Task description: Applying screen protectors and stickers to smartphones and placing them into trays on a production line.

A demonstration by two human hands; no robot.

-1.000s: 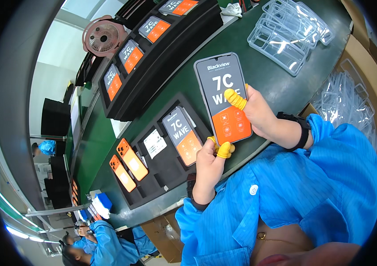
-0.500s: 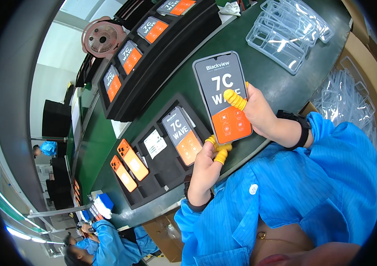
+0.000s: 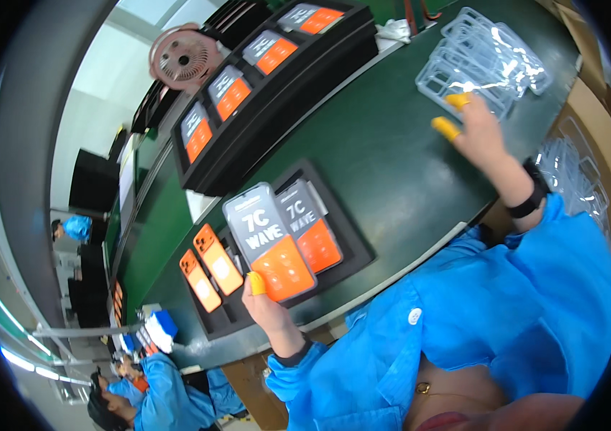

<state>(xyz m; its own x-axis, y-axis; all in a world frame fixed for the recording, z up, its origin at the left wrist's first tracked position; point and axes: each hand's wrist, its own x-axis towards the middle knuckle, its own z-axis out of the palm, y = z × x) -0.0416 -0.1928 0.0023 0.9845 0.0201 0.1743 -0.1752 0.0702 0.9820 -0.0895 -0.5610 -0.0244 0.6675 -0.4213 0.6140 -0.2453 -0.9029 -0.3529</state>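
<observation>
The held phone point(image 3: 269, 241) partly covers another phone point(image 3: 317, 233).

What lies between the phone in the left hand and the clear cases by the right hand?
In the head view: a second phone in the black tray, then green tabletop, with the right hand near the cases.

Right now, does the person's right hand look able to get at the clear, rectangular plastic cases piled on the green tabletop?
Probably yes: the right hand looks empty and open at the near edge of the clear plastic cases, with nothing seen lying between them.
</observation>
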